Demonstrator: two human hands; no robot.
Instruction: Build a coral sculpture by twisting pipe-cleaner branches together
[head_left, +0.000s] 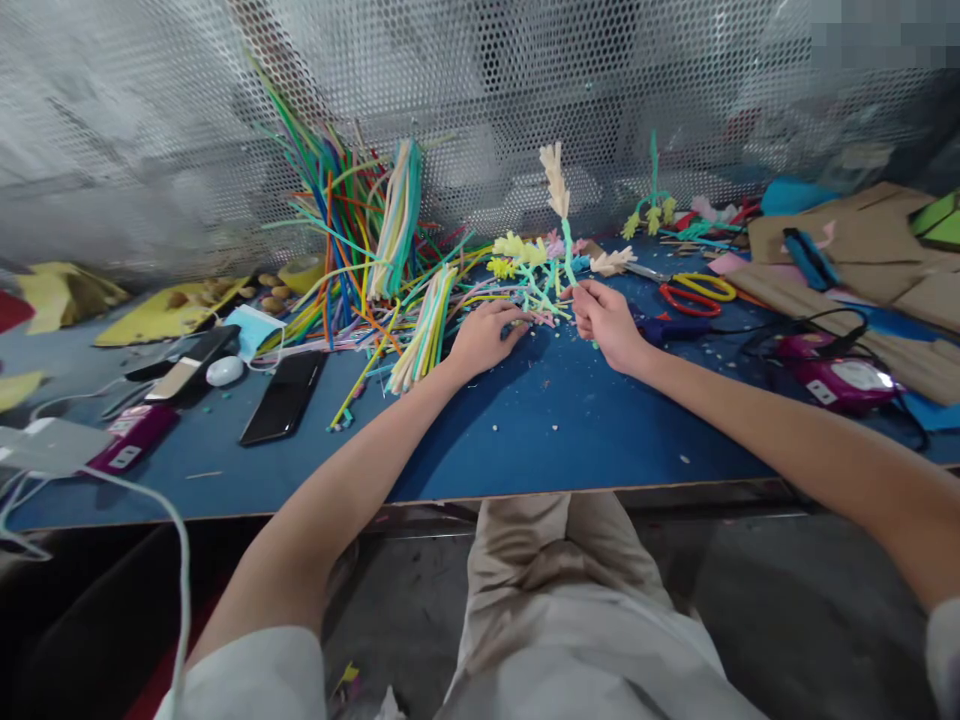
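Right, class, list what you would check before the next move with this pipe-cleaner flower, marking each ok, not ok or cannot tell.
1. Right hand pinches the flower stem: ok.
2. The flower stem stands roughly upright: ok.
3. Left hand rests on the loose pieces: ok.
4. Left hand grips a piece: cannot tell.
5. Scissors lie apart from both hands: ok.

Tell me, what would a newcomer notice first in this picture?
First, the bright pile of pipe cleaners fanning up at the back left of the blue table. Next, the right hand at the centre pinches an upright green stem with a cream tip, while the left hand beside it touches loose pieces.
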